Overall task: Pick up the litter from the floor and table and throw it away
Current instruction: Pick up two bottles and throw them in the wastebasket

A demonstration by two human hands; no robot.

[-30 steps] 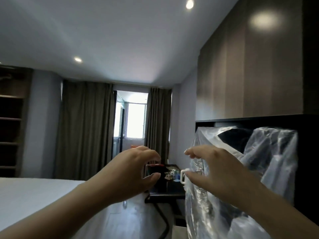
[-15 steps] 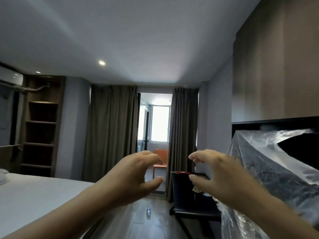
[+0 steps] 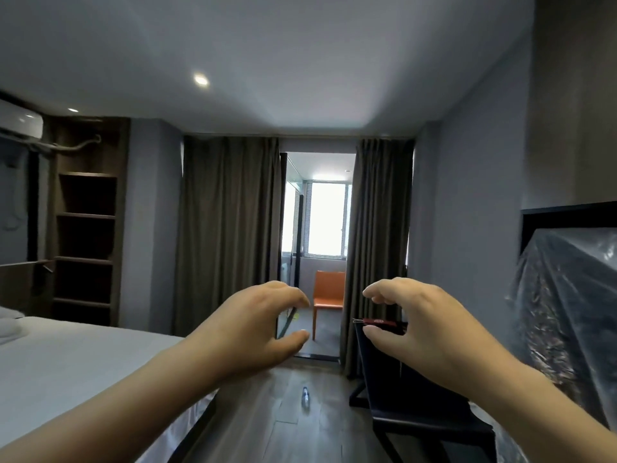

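Floor bears a bottle; left hand, right hand hover curled.

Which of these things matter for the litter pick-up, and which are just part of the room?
For the job: small bottle lying on the floor, left hand and right hand, both empty.
Just there: bed, orange chair, curtains, shelves.

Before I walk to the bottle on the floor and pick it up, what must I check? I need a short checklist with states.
1. Left hand free: ok, holds nothing.
2. Right hand free: ok, holds nothing.
3. Bottle in sight: ok, lies on floor ahead.
4. Way between bed and dark table: ok, floor bare up to the bottle.
5. Bin for it: cannot tell, none in view.
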